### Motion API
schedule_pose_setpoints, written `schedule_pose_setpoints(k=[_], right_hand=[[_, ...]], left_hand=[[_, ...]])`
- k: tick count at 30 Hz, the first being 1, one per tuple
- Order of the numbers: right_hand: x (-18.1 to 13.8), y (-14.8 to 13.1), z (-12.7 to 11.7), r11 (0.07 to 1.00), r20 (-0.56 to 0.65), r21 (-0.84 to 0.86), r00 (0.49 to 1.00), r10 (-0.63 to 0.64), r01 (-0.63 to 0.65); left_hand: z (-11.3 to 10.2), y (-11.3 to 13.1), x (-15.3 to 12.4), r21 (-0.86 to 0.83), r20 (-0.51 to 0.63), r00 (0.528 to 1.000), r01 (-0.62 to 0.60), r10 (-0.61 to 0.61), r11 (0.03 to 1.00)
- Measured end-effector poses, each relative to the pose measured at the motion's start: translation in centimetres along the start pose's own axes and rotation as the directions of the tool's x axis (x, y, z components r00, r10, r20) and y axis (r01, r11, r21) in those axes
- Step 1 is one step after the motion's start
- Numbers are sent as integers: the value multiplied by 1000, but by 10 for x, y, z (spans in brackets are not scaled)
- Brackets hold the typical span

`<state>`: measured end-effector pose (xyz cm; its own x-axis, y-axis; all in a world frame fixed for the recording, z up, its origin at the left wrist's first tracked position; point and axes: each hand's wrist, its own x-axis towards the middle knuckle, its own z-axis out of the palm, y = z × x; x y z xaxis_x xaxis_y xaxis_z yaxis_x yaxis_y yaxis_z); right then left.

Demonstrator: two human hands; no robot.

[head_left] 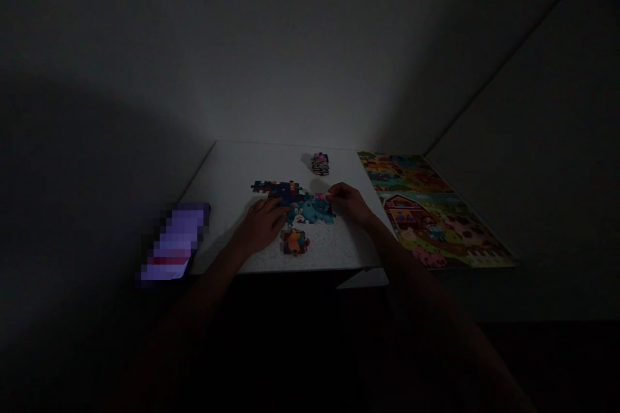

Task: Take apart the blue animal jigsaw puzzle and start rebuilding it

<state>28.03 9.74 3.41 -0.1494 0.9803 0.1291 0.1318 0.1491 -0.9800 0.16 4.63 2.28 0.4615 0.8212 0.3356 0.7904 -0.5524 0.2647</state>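
Note:
A partly joined jigsaw puzzle [312, 209] in dark blue and teal, with a white rabbit on it, lies on the white tabletop. My left hand [261, 224] rests flat on its left side, fingers stretched out and hiding part of it. At the puzzle's upper right edge, my right hand [349, 202] pinches a small puzzle piece [329, 196], mostly covered by the fingertips. A stack of puzzle pieces [320, 164] stands behind the puzzle. Nearer the front edge sit orange and red puzzle pieces [295, 242], close to my left hand.
A lit phone [177, 242], its screen blurred, lies at the table's left edge. To the right are colourful picture sheets [431, 226], one with a red barn. The white table [232, 164] meets a wall at the back. The room is dim.

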Motion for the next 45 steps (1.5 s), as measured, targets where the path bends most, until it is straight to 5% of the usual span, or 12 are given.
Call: schedule_pose_setpoints(k=[8,16,24,31,45], right_hand=[[-6,-4,1,998,-42,63,999,-10,12],[-10,-18,-13,999,124,-32,992,21,-17],[-4,-22,-8,1000,48,4,999,26,-26],[-8,-19,-7,983,-14,96,987,160,-158],[-43,-34,25,959,46,177,976,215,-220]], left_hand=[[-1,0,3,6,18,1000,8,-8,1000],[-2,0,3,-8,21,1000,15,-15,1000],[-1,0,5,0,24,999,32,-32,999],[1,-2,6,-4,25,999,27,-27,1000],[3,-4,6,-8,16,999,42,-42,999]])
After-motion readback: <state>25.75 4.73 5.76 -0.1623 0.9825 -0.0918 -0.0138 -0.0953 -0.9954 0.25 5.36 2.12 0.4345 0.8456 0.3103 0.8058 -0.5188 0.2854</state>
